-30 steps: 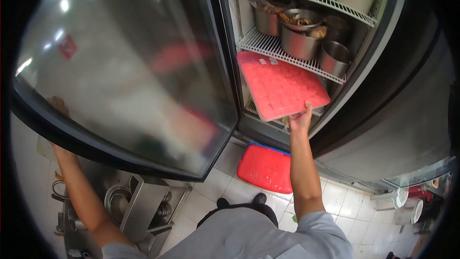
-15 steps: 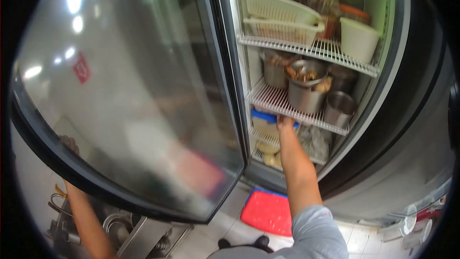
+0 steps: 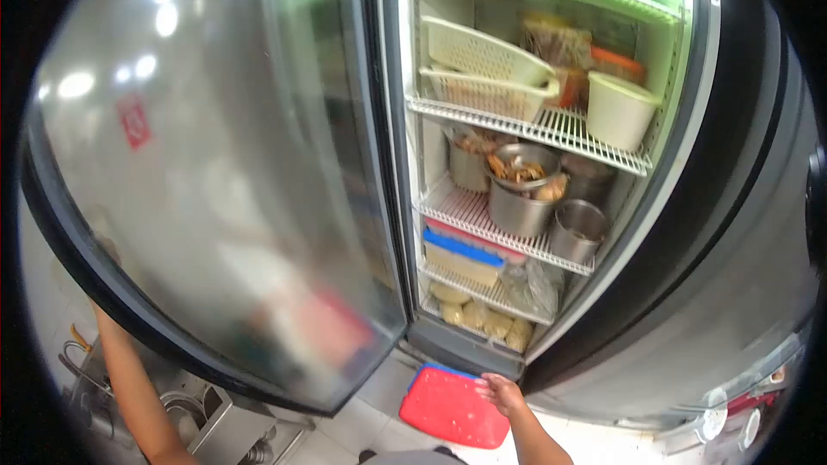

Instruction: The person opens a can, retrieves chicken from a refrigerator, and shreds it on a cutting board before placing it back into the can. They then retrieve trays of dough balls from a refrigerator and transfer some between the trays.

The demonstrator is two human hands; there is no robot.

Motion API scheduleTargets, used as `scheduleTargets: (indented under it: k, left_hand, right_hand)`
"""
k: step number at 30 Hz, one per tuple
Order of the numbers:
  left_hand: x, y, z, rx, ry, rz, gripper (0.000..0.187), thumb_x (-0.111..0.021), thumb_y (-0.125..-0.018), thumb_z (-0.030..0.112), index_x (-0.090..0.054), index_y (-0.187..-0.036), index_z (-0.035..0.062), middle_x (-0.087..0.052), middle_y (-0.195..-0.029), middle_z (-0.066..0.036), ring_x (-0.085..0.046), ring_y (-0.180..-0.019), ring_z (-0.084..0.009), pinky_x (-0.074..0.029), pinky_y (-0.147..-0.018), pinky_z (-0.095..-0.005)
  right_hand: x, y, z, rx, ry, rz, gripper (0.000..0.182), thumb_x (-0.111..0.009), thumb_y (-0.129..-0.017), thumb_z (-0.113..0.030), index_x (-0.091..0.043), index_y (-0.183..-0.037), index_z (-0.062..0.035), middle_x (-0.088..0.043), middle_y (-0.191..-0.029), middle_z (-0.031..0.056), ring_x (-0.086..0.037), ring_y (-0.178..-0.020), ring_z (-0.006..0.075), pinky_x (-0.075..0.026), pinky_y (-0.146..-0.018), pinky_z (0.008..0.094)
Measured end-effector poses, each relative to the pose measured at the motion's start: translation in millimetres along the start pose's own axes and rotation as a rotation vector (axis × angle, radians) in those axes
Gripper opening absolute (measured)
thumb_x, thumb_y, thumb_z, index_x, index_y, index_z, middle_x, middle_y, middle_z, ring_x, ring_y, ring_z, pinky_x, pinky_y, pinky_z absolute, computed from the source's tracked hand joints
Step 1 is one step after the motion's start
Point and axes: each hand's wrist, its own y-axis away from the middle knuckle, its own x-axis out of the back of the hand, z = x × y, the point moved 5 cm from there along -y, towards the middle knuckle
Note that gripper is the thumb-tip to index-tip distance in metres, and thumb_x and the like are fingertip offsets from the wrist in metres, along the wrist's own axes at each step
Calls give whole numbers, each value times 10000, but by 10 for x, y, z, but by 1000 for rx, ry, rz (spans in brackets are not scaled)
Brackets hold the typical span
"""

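Both hands are set well apart. The right hand is held with its fingers loosely spread and nothing seen in it, over the far right edge of a red lid; whether the lid is touched cannot be told. The lid is laid on the tiled floor, just before the fridge, with a strip of blue shown along its far edge. The left hand is only faintly seen through the glass door, and its grip cannot be told.

The fridge is blocked on the left side by this door, which is swung open and marked with a red sticker. Pale baskets and a white tub are held on an upper shelf. Below them, a large pot is topped by a bowl of food, with a small pot placed just to the right. Under that shelf, a blue-lidded box is stood left of a clear plastic bag. Pale round bundles are stored at the bottom. Near left, pans are partly hidden by the door.
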Motion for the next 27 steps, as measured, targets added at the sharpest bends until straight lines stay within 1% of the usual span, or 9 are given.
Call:
scheduleTargets:
  k: [2, 4, 6, 9, 13, 17, 19, 22, 27]
  left_hand:
    - [-22, -97, 71, -18, -114, -32, 368, -423, -965, 256, -477, -1261, 45, -563, -1143, -98, -540, -1043, -182, -420, -937, -325]
    - [-79, -202, 82, -22, -234, -74, 371, -406, -970, 254, -479, -1258, 33, -561, -1150, -112, -536, -1060, -196, -411, -955, -335]
    - [-247, -253, 66, -25, -355, -139, 375, -390, -974, 253, -481, -1255, 21, -560, -1157, -125, -532, -1076, -210, -403, -973, -344]
    - [-388, -170, 110, -63, -419, -207, 384, -365, -981, 250, -485, -1249, 4, -558, -1168, -146, -526, -1101, -231, -389, -999, -358]
    - [-379, -291, 127, -106, -444, -115, 398, -350, -984, 260, -482, -1248, -8, -546, -1197, -151, -510, -1133, -237, -381, -1005, -370]
    - [-297, -104, 589, -345, -434, 225, 414, -336, -987, 270, -480, -1246, -19, -534, -1225, -156, -494, -1164, -243, -373, -1011, -382]
    - [-660, 317, 877, -531, -429, 259, 420, -324, -987, 272, -484, -1236, -27, -530, -1232, -167, -486, -1176, -255, -368, -1011, -390]
    - [-1841, 1079, 875, -808, -278, -70, 430, -300, -984, 267, -497, -1206, -43, -525, -1232, -196, -474, -1188, -287, -362, -1006, -403]
    - [-3388, 2081, -102, -841, -79, -425, 472, -257, -999, 317, -589, -1065, -11, -526, -1213, -203, -488, -1154, -300, -371, -993, -412]
  right_hand:
    - [498, 369, 216, -63, 406, 159, 349, -489, -943, -314, -540, -1148, -36, -627, -1100, 134, -626, -957, 240, -537, -702, 355]
    - [1225, 429, 309, 390, 401, 70, 389, -489, -935, -358, -558, -1165, -52, -636, -1065, 85, -619, -900, 189, -502, -682, 319]
    - [1253, 843, -231, 396, 394, 214, 339, -453, -960, -305, -573, -1134, -39, -642, -1061, 66, -591, -786, 141, -474, -689, 275]
    - [1094, 1170, -963, 340, 407, 281, 325, -487, -954, -272, -562, -1148, -23, -654, -1029, 82, -621, -841, 135, -480, -726, 256]
    - [950, 1255, -1435, 397, 501, 300, 294, -515, -949, -229, -556, -1144, -13, -651, -1024, 86, -614, -798, 123, -488, -725, 258]
    - [684, 1222, -1724, 515, 649, -15, 299, -559, -924, -142, -535, -1184, 4, -655, -1032, 97, -625, -797, 135, -492, -694, 254]
    - [387, 1394, -1962, 406, 795, 33, 296, -578, -912, -134, -552, -1165, 18, -661, -1013, 99, -626, -817, 137, -503, -716, 263]
    - [20, 1385, -2441, 523, 1030, -19, 275, -596, -896, -168, -592, -1110, 5, -681, -948, 88, -642, -811, 137, -503, -739, 281]
    - [-981, 1457, -3347, 926, 1382, -40, 240, -636, -844, -143, -616, -1052, -26, -662, -917, 164, -664, -812, 287, -513, -730, 347]
